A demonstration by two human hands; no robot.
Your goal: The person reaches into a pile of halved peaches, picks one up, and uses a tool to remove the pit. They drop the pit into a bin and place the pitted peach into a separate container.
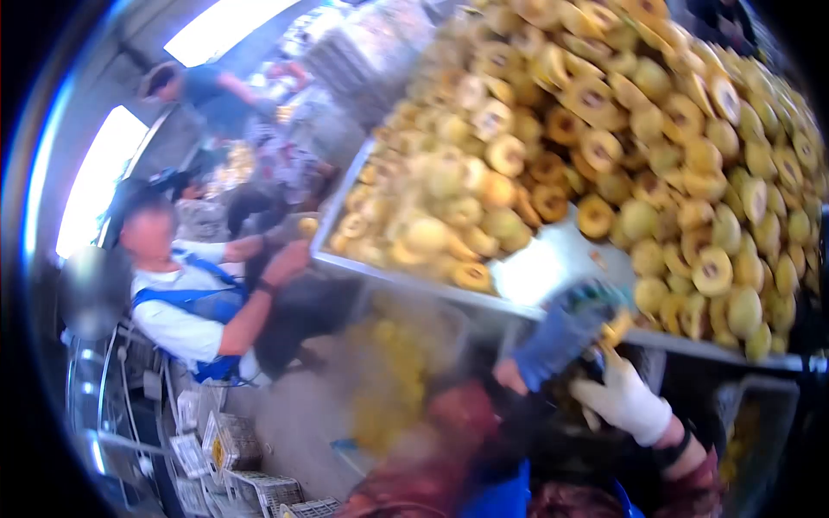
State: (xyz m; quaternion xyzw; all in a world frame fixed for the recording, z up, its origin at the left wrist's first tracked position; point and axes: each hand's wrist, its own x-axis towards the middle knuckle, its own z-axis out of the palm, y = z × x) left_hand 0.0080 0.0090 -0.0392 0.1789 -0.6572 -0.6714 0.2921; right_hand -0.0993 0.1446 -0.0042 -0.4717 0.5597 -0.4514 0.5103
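Note:
My left hand (570, 324), in a blue-grey glove with greenish fingers, is closed on a piece of yellow fruit (616, 329) at the front edge of a metal table (414, 281). Just below it and to the right, my right hand (629, 404) wears a white glove. Its fingers are curled beside the fruit around something dark that I cannot make out. Beyond both hands rises a large heap of halved yellow fruit (682, 211), many with brown hollow centres. A bare patch of shiny metal shows between the heap and my left hand.
To the left, a person (186, 298) in a white shirt with blue straps works at the table's edge. Another person (207, 99) stands further back. A blurred container of yellow pieces (389, 371) sits below the table. White plastic crates (231, 440) lie on the floor.

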